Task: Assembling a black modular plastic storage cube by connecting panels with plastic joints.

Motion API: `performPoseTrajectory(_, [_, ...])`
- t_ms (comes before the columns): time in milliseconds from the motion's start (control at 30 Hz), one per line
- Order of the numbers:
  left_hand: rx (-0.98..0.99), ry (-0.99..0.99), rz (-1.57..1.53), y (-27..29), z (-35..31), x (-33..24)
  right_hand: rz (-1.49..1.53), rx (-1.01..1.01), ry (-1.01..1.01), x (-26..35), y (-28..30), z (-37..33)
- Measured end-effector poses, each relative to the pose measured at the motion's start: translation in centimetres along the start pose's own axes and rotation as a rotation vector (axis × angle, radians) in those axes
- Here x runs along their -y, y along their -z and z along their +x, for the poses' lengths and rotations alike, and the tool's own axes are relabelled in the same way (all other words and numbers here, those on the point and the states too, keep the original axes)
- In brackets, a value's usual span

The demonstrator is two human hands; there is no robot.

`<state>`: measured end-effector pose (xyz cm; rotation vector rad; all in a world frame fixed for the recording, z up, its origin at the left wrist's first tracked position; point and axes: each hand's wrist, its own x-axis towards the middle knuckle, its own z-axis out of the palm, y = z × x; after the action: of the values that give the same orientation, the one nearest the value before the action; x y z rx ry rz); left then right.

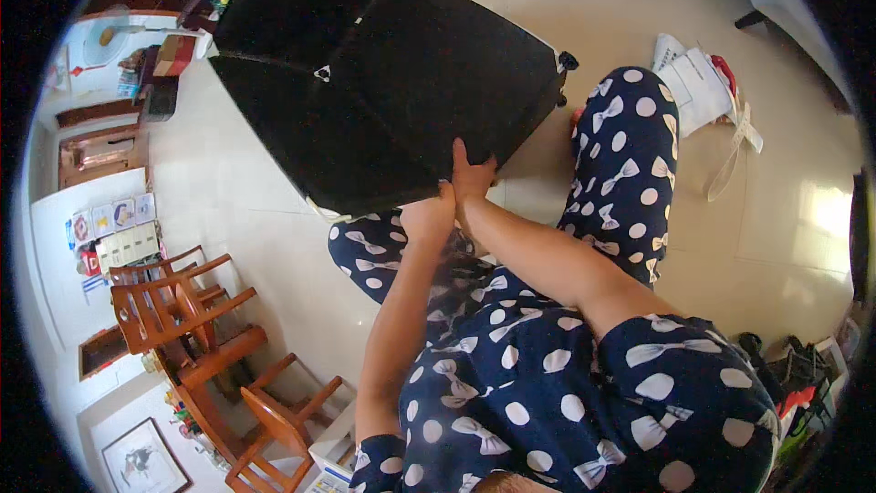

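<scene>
While the person sits on the pale tiled floor (274, 219) in dark blue clothes with white dots and bows, both hands meet at the near edge of a large black suitcase (383, 82) standing open in front of the knees. The right hand (473, 173) lies on the edge of the lid, its fingers (461, 153) pressed flat against the fabric, gripping the rim. The left hand (429, 215) is curled closed just beneath it, touching the same edge; what it pinches cannot be told. Handling this edge well seems to call for a steady hold with both hands close together, so the lid does not swing. Wooden chairs (182, 310) stand well apart at the left.
</scene>
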<state>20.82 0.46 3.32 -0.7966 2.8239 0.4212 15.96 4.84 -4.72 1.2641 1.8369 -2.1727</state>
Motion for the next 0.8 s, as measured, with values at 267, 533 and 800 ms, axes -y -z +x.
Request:
performPoseTrajectory(267, [-0.12,-0.256,0.195,2.6,-1.9,-5.9,-0.339,0.015,0.288,4.4,3.5,2.6])
performPoseTrajectory(533, [0.137,-0.254,-0.036,6.2,-0.3,-7.7,-0.451,-0.039,0.336,4.4,5.6,5.5])
performPoseTrajectory(800, [0.229,-0.03,-0.11,8.3,-3.8,-7.5,-0.297,0.115,0.758,13.0,7.5,2.7])
